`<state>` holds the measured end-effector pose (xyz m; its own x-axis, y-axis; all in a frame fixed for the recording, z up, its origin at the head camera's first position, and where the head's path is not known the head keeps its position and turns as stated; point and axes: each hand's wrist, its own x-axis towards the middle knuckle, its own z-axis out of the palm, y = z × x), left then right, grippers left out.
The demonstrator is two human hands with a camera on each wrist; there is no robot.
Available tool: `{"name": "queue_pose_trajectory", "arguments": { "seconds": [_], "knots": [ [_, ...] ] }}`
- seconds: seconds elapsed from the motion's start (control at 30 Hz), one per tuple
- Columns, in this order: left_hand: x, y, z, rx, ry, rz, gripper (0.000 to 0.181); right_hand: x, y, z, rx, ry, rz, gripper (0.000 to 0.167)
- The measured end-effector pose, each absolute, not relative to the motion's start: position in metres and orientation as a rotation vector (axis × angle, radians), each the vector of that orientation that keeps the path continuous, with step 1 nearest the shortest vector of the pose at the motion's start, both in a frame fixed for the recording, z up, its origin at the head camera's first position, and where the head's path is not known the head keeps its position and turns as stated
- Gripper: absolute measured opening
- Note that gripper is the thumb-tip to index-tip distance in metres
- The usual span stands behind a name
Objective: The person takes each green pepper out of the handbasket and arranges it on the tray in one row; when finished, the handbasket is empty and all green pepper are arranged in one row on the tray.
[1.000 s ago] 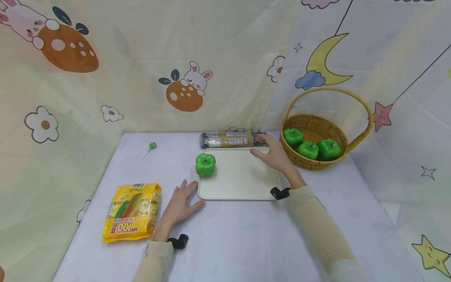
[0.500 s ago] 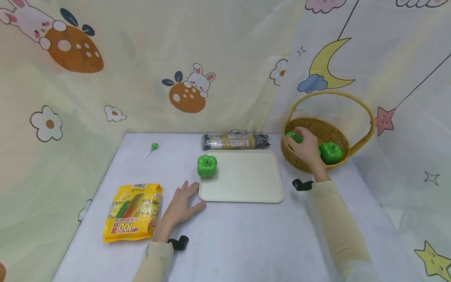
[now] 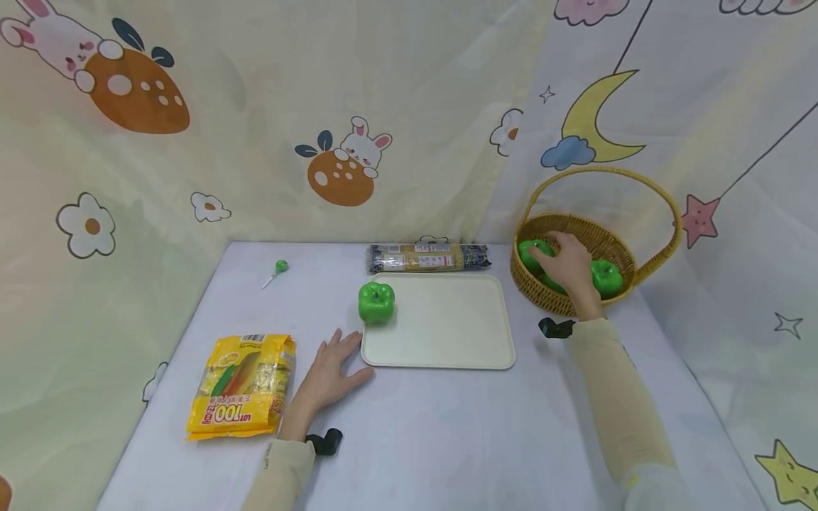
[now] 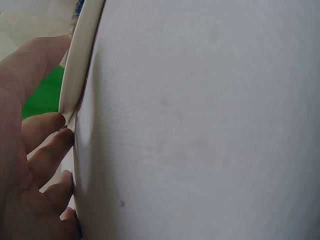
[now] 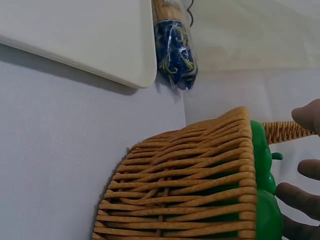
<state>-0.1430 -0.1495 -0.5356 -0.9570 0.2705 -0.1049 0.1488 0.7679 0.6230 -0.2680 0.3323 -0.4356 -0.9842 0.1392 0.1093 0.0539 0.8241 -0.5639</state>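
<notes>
My left hand (image 3: 326, 375) rests on the table with spread fingers. Its fingertips touch the rim of a cream tray (image 3: 447, 323), as the left wrist view also shows. On the tray's left end sits a green bell pepper (image 3: 375, 303). My right hand (image 3: 571, 266) is over a wicker basket (image 3: 525, 285), fingers spread and bent down among green bell peppers (image 3: 535, 254). In the right wrist view, its fingers (image 5: 300, 200) are close to a pepper (image 5: 269, 220) at the basket's rim; whether they touch it I cannot tell.
A long packet (image 3: 428, 257) with dark blue ends lies behind the tray. At the left are a yellow bag (image 3: 241, 387) and a small green lollipop (image 3: 280, 267). The basket's tall handle (image 3: 664, 248) arches over it. A patterned cloth (image 3: 434, 142) hangs behind the table.
My right hand has moved right, from above the tray to the basket, then shifted slightly farther right over the peppers. The left hand stays at the tray's edge.
</notes>
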Motion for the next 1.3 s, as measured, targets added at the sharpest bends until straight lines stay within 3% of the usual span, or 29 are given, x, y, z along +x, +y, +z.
{"name": "queue_pose_trajectory", "arguments": {
  "seconds": [1.3],
  "knots": [
    [-0.142, -0.1485, -0.535, 0.319, 2.783, 0.946, 0.081, -0.2768, 0.3366, -0.4438, -0.147, -3.052, 0.724, 0.079]
  ]
}}
